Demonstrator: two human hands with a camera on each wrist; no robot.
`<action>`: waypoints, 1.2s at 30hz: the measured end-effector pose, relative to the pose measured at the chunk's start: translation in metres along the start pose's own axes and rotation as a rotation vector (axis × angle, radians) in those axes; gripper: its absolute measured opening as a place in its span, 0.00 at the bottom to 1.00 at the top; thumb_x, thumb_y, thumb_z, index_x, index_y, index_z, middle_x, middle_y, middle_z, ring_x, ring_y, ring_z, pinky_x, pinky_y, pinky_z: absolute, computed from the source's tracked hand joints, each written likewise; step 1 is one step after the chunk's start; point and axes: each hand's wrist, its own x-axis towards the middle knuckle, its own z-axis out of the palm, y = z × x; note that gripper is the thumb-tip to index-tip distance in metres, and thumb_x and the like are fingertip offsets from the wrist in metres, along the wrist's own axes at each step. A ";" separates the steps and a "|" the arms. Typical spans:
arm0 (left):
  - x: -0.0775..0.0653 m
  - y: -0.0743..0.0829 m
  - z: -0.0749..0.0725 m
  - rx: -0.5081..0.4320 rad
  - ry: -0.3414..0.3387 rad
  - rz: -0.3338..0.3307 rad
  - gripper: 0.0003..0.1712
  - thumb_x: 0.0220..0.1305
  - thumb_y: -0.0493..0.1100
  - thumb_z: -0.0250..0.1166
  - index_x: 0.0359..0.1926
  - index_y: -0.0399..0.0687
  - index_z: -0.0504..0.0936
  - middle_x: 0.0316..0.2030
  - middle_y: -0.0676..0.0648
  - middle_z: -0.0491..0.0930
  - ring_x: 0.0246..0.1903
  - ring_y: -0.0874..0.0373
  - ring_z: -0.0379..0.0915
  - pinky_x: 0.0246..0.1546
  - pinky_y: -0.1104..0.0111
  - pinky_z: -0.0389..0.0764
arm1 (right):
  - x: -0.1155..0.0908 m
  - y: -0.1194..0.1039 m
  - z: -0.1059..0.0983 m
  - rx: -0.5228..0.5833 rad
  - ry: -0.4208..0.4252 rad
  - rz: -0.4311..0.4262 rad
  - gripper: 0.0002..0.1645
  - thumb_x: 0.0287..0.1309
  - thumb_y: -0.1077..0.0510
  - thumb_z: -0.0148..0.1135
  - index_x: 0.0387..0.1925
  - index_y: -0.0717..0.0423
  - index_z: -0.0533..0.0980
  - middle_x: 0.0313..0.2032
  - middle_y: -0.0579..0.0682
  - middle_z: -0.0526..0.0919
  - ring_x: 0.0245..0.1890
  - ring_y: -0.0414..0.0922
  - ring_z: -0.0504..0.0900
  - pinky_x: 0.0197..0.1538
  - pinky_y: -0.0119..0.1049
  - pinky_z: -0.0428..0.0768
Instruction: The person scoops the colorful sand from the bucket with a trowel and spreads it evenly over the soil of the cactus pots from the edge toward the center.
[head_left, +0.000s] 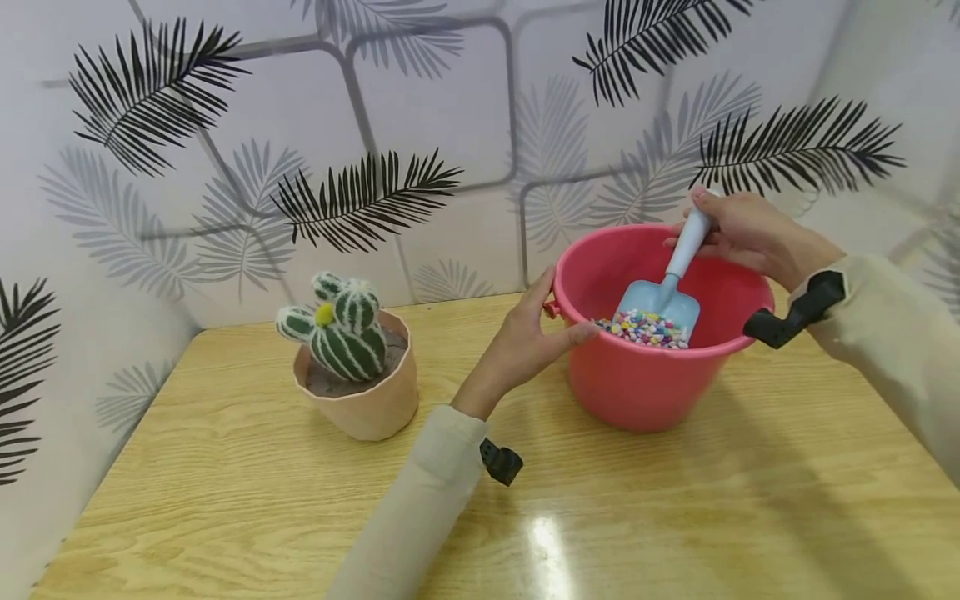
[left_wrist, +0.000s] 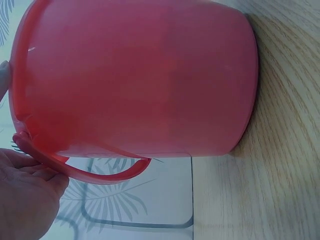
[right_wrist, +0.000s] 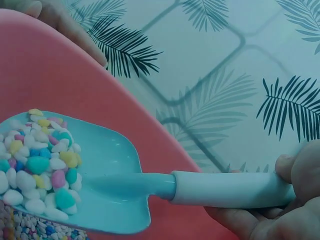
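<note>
A pink-red plastic bucket [head_left: 645,387] stands on the wooden table, its carrying handle [left_wrist: 107,177] hanging down the side. My left hand [head_left: 521,346] holds the bucket at its left rim, thumb at the front edge and fingers beside the handle joint. My right hand [head_left: 753,233] grips the pale handle of a light-blue scoop [right_wrist: 115,155], which slants down into the bucket. Small multicoloured pebbles [right_wrist: 40,170] lie heaped on the scoop's blade. More pebbles [right_wrist: 45,230] show below it inside the bucket. The bucket's floor is mostly hidden.
To the left stands a peach pot [head_left: 371,408] with a knitted green cactus [head_left: 348,346]. The wooden table [head_left: 247,483] meets a wall [head_left: 450,108] with leaf patterns close behind the pot and bucket.
</note>
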 end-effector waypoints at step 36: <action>-0.011 -0.003 -0.002 0.058 -0.011 0.022 0.49 0.62 0.55 0.64 0.75 0.61 0.45 0.62 0.52 0.64 0.56 0.57 0.61 0.52 0.61 0.73 | 0.001 -0.032 -0.001 0.207 0.088 0.066 0.18 0.59 0.45 0.57 0.42 0.51 0.66 0.26 0.53 0.84 0.28 0.50 0.87 0.31 0.41 0.85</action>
